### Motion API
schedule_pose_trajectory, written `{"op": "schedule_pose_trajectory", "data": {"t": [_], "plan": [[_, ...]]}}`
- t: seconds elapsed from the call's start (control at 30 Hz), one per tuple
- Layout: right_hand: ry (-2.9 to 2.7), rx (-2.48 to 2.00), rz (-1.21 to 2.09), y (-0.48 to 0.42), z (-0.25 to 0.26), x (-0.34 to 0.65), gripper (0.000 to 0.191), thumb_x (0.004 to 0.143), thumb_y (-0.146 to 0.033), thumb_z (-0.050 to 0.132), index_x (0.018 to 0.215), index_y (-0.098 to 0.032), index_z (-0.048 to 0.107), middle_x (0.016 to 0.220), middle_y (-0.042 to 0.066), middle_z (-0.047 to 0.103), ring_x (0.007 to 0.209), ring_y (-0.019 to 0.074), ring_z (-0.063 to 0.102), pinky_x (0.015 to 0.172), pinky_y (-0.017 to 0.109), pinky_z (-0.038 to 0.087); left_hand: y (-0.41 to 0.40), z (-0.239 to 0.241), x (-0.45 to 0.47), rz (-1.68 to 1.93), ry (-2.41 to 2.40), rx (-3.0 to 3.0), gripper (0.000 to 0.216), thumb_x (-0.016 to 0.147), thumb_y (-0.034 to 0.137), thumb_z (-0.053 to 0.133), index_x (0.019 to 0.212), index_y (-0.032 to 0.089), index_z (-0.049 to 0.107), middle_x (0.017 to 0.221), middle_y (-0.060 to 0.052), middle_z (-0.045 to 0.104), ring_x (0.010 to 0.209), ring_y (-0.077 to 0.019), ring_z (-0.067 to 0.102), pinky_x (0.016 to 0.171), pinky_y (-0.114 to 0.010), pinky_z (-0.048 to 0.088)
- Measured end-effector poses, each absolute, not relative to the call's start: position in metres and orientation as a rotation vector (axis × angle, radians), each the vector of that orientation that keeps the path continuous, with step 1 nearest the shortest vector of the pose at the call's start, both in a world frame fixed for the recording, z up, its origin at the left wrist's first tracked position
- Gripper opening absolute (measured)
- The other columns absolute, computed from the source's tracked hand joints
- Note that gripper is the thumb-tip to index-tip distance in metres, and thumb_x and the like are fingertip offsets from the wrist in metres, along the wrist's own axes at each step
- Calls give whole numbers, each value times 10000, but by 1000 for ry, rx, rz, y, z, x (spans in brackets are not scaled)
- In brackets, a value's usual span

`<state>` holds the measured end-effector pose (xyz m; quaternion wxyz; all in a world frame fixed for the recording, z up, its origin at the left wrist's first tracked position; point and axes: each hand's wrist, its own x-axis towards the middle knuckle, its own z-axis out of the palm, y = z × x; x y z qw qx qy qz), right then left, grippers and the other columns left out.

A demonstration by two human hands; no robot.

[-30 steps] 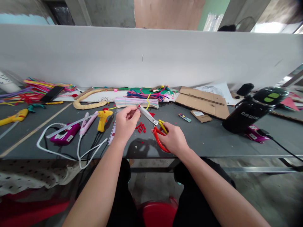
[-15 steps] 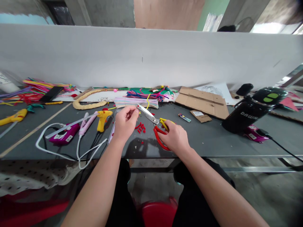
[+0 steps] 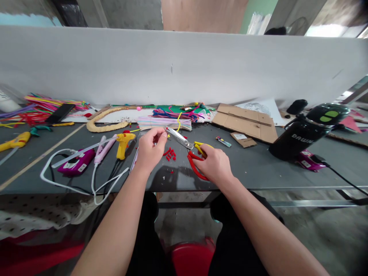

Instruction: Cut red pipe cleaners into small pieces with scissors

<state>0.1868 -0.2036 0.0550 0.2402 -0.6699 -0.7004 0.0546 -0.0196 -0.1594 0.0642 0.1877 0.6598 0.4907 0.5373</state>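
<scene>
Showing "DAWN," a black bottle (image 3: 287,147) stands apart from hands (image 3: 215,163) with scissors (image 3: 188,145).

The left forearm (image 3: 115,214) is slanting inward and away from the body, and the left grip (image 3: 151,149) is pinching, thumb and index finger drawing close at their tips. The right forearm (image 3: 264,218) is angling inward too, its bare wrist nearly straight, while the right grip (image 3: 215,164) is curling its fingers. Black-clad legs (image 3: 149,234) are standing apart below.
</scene>
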Motion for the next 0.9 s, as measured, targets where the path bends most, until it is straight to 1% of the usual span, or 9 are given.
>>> {"op": "schedule_pose_trajectory", "data": {"t": [0.27,0.4,0.53,0.67,0.77,0.9], "plan": [[-1916,-1827,148,-203,56,188,257,760,-479,593,697,-234,550,621,-7,593,580,150,474,552,274,210,-159,64,-19,1528,1375,1836,127,835,304,570,798,192,619,667,-1,537,601,-136,472,573,-254,356],[-1924,-1839,162,-203,56,188,275,773,-502,584,708,-236,569,634,-1,602,588,155,488,546,278,213,-159,64,-19,1529,1383,1839,125,832,300,571,795,192,621,672,-3,539,607,-136,469,570,-254,352],[-1926,-1854,159,-204,56,186,263,785,-501,578,754,-241,589,671,3,629,606,162,516,541,276,217,-159,64,-19,1529,1383,1832,134,830,310,574,791,191,622,674,-7,544,610,-140,474,574,-254,358],[-1914,-1866,137,-205,56,184,343,802,-581,551,848,-246,610,718,12,650,624,170,541,539,278,221,-160,66,-18,1531,1390,1825,137,828,314,578,786,193,626,679,-10,551,615,-142,476,573,-254,357],[-1923,-1862,120,-205,56,184,366,812,-595,540,911,-251,612,737,14,654,641,177,554,540,279,219,-160,65,-18,1534,1383,1831,133,832,306,576,787,193,629,682,-12,560,614,-140,480,573,-255,364],[-1922,-1859,98,-206,55,183,373,820,-601,531,928,-252,607,741,16,652,664,183,570,536,280,213,-160,64,-18,1539,1385,1836,128,832,293,573,794,188,635,689,-13,572,621,-136,487,578,-253,374]]}}
